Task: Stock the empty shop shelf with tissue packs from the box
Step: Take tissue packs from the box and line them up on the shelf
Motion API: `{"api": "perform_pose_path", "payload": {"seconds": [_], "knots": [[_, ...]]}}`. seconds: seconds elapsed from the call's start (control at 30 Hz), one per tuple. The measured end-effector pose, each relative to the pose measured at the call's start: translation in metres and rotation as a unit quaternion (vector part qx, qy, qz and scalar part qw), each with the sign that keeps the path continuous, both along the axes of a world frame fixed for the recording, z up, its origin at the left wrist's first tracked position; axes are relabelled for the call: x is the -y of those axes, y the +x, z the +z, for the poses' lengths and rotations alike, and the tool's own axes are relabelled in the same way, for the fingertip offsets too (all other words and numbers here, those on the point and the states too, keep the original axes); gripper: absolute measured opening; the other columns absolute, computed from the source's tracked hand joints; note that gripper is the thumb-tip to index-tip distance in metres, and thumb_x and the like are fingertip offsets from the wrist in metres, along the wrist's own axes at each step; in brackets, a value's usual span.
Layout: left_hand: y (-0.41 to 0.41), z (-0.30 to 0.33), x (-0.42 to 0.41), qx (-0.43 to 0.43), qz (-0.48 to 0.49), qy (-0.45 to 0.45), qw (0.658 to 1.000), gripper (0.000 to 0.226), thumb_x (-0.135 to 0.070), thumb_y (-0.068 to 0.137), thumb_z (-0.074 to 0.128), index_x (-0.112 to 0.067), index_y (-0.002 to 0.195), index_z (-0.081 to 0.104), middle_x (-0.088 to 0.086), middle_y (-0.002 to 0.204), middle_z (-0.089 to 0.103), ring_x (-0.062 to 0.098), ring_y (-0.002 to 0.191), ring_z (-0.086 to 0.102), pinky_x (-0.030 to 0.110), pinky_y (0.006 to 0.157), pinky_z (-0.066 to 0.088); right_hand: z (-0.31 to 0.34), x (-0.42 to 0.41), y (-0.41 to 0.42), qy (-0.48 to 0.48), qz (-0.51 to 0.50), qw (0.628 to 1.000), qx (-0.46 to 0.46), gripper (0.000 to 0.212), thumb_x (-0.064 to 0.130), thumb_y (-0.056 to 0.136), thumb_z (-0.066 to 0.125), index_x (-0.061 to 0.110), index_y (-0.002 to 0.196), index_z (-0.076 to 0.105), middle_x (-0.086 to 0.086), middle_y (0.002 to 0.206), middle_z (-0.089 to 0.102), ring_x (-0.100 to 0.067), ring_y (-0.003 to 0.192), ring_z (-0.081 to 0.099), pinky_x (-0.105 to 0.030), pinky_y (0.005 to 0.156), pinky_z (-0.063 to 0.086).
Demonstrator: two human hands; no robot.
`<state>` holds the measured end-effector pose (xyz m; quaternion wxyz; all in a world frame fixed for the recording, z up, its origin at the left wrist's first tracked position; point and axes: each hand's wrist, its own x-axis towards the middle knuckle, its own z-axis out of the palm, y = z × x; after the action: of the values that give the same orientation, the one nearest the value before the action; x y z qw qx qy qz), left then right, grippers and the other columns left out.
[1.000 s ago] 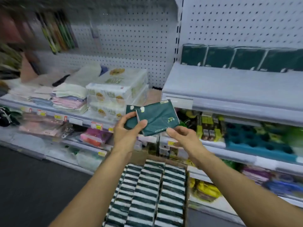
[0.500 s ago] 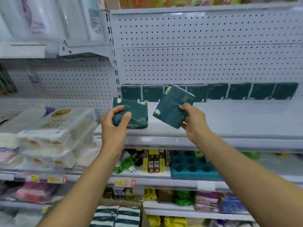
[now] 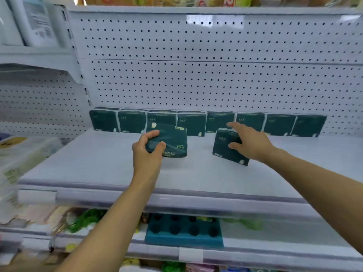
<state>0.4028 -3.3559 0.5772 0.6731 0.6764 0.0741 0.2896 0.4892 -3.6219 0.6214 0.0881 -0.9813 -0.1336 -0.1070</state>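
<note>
Dark-green tissue packs (image 3: 208,122) fill one back row; left hand (image 3: 148,152) grips another pack (image 3: 172,140), right hand (image 3: 249,142) steadies an upright pack (image 3: 225,152) with loose fingers, and most of the shelf (image 3: 98,165) remains bare.

— Left hand (image 3: 147,152): how is it listed?
— Arm raised from lower left, bare forearm extended forward. Fingers and thumb are curled round a pack (image 3: 170,141), gripped at its left end.
— Right hand (image 3: 247,141)?
— Arm reached in from the right edge. Fingers are spread and nearly straight, index forward, thumb low; a second pack (image 3: 225,149) is touched, held tilted on its edge.
</note>
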Motion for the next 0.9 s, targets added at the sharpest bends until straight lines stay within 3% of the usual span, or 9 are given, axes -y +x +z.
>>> {"api": "perform_pose_path", "payload": {"seconds": [0.17,0.27,0.33,0.5,0.6,0.77,0.9], "knots": [[0.024,0.002,0.01,-0.021,0.002,0.008,1.0,0.03,-0.009,0.092,0.062,-0.036,0.106,0.065,0.002,0.127,0.053,0.012,0.104,0.061,0.033,0.085,0.056,-0.027,0.019,0.005,-0.063,0.03,0.98,0.188,0.051,0.039,0.083,0.071,0.024,0.129,0.055,-0.001,0.126,0.058,-0.025,0.112,0.052,-0.044,0.088,0.041],[0.044,0.009,0.013,-0.024,-0.012,0.005,1.0,0.03,-0.006,0.092,0.061,-0.032,0.107,0.064,0.001,0.125,0.055,0.012,0.101,0.061,0.019,0.069,0.054,-0.038,0.031,0.015,-0.088,0.036,0.967,0.237,0.063,0.04,0.064,0.086,0.024,0.121,0.065,-0.008,0.121,0.061,-0.034,0.107,0.057,-0.048,0.079,0.046],[0.06,0.012,0.014,-0.031,-0.021,0.012,0.999,0.03,-0.007,0.092,0.061,-0.031,0.109,0.064,0.003,0.126,0.054,0.014,0.103,0.061,0.018,0.066,0.052,-0.04,0.038,0.024,-0.098,0.043,0.962,0.251,0.065,0.037,0.062,0.088,0.023,0.121,0.065,-0.01,0.115,0.063,-0.036,0.102,0.059,-0.046,0.072,0.048],[0.091,0.016,0.017,-0.044,-0.036,0.032,0.998,0.033,-0.01,0.092,0.063,-0.04,0.106,0.065,0.005,0.129,0.051,0.017,0.105,0.061,0.033,0.086,0.056,-0.04,0.043,0.065,-0.067,0.067,0.961,0.259,0.059,0.025,0.068,0.087,0.017,0.122,0.063,-0.006,0.103,0.064,-0.03,0.094,0.059,-0.031,0.049,0.047],[0.103,0.016,0.016,-0.053,-0.043,0.04,0.997,0.034,-0.01,0.092,0.063,-0.041,0.106,0.066,0.003,0.128,0.052,0.017,0.104,0.062,0.042,0.095,0.054,-0.042,0.034,0.095,-0.054,0.077,0.962,0.258,0.058,0.021,0.069,0.086,0.015,0.122,0.062,-0.008,0.104,0.063,-0.031,0.096,0.058,-0.032,0.048,0.049],[0.112,0.015,0.011,-0.064,-0.082,0.019,0.994,0.035,-0.003,0.091,0.064,-0.034,0.107,0.068,0.001,0.121,0.058,0.019,0.098,0.065,0.037,0.084,0.059,-0.048,0.015,0.129,-0.038,0.094,0.958,0.27,0.06,0.019,0.067,0.086,0.015,0.122,0.062,-0.01,0.112,0.059,-0.032,0.101,0.058,-0.029,0.05,0.046],[0.116,0.014,0.01,-0.064,-0.113,0.003,0.991,0.041,-0.001,0.09,0.065,-0.039,0.105,0.068,-0.004,0.115,0.062,0.02,0.097,0.066,0.041,0.086,0.058,-0.049,0.006,0.146,-0.027,0.099,0.953,0.284,0.057,0.016,0.068,0.085,0.014,0.12,0.063,-0.013,0.112,0.058,-0.033,0.102,0.056,-0.03,0.048,0.045]]}}
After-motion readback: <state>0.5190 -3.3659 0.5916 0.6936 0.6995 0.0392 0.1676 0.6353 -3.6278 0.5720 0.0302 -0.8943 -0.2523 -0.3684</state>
